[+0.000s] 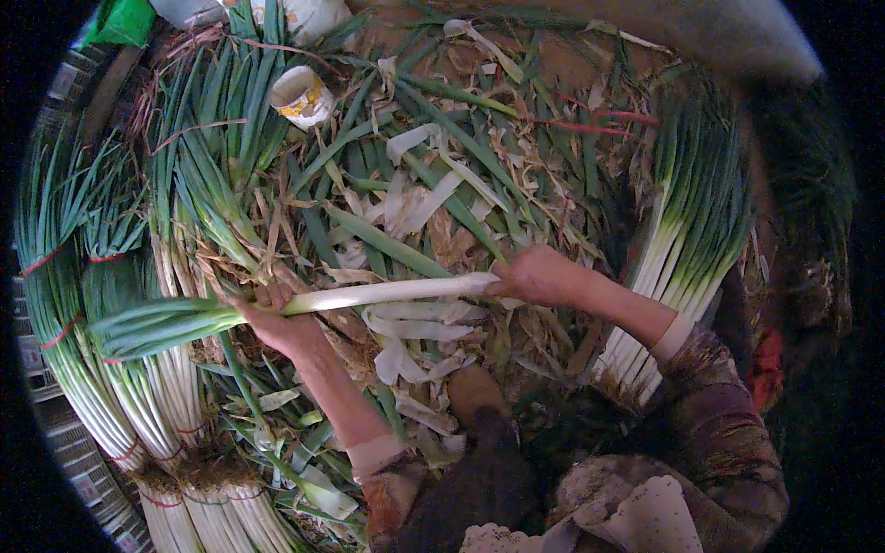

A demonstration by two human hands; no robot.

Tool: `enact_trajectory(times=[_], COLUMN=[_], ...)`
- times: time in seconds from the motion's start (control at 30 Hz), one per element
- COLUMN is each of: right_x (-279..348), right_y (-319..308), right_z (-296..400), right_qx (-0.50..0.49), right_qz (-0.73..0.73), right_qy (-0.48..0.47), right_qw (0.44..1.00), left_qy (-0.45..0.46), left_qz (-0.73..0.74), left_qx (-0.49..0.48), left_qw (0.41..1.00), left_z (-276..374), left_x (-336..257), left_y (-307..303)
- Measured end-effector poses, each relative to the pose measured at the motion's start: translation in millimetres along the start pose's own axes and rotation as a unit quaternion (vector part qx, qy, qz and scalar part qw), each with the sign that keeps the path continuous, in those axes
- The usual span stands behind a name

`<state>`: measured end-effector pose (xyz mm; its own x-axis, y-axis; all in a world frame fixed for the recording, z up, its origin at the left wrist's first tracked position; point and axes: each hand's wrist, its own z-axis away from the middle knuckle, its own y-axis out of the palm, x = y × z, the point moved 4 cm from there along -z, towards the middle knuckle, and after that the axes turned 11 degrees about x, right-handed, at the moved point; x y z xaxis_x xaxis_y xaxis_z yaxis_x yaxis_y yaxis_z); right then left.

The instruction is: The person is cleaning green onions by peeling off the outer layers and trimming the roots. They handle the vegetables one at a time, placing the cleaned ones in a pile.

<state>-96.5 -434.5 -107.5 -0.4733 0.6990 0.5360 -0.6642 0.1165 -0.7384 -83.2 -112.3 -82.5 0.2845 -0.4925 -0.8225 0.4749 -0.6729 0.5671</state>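
A long leek-like green onion (387, 293) lies crosswise between my hands, its white shaft to the right and its green leaves to the left. My left hand (276, 321) is closed around it where white turns to green. At the root end, my right hand (532, 276) is closed on the shaft; the roots are hidden by the fingers. Below and between the hands are stripped pale skins (422, 332) and loose green leaves (387, 245). Just left of my left hand stand untrimmed onions with dry outer leaves (207, 186).
Onion bundles tied with red bands (104, 387) line the left side, above more bundles (207, 518). A loose pile of cleaned onions (681, 256) lies at the right. A white and yellow paper tub (302, 98) sits at the upper left, near a green bag (121, 21).
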Motion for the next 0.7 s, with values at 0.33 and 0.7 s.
enact_trajectory(times=[0.33,0.7], right_x=[-5.9,8.2], right_y=[-9.6,-28.3], right_z=[46.2,89.2], right_qx=[-0.073,-0.039], right_qz=[0.261,0.238], right_qy=[-0.16,-0.128], right_qw=[0.949,0.962], left_qy=[-0.155,-0.134], left_qz=[0.018,-0.006], left_qx=[-0.085,-0.162], left_qw=[0.984,0.978], left_z=[15.5,-15.5], left_x=[53.0,57.9], left_y=[-5.4,-55.6])
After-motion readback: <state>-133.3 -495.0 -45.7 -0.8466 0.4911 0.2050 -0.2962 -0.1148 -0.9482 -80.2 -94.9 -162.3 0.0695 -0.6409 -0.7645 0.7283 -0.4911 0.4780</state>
